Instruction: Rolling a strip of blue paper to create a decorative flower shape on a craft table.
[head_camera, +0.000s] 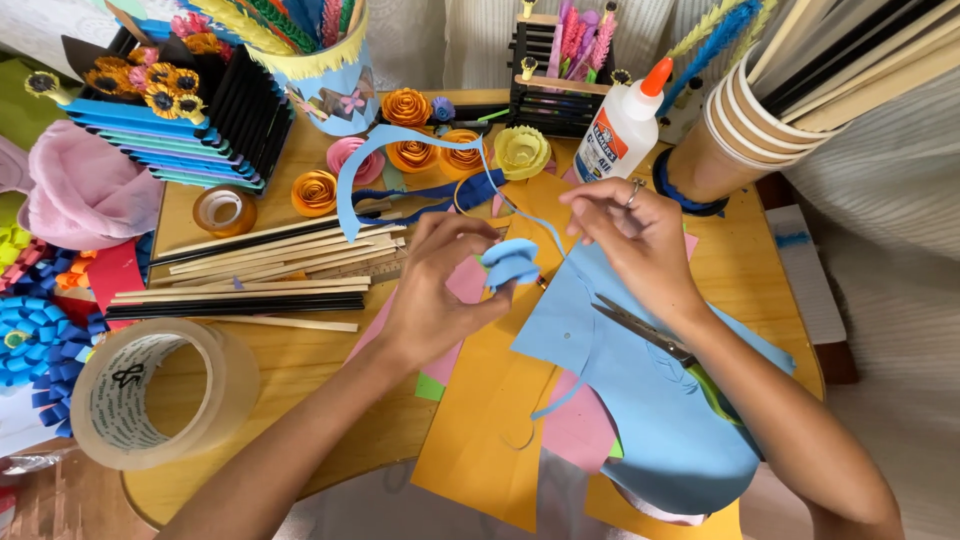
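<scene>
While the roll is only partly wound, we see the left hand (435, 290) pinching a small light-blue paper coil (510, 262) at frame centre, grip closed on it. The right hand (640, 240), just right of the coil, holds the thin light-blue paper strip (400, 140) narrowly between fingertips; the strip loops up toward the upper middle, so we judge much of it is still unrolled. Finished work: orange rolled paper roses (412, 125), a pink one (355, 160) and a yellow one (522, 150) sit at the upper centre of the round wooden desk (290, 365). Silver scissors with green handle (660, 345) rest on the light-blue paper sheet (650, 400) at lower right. White glue bottle with orange cap (625, 125) stands upper right, untouched; gluing looks left.
</scene>
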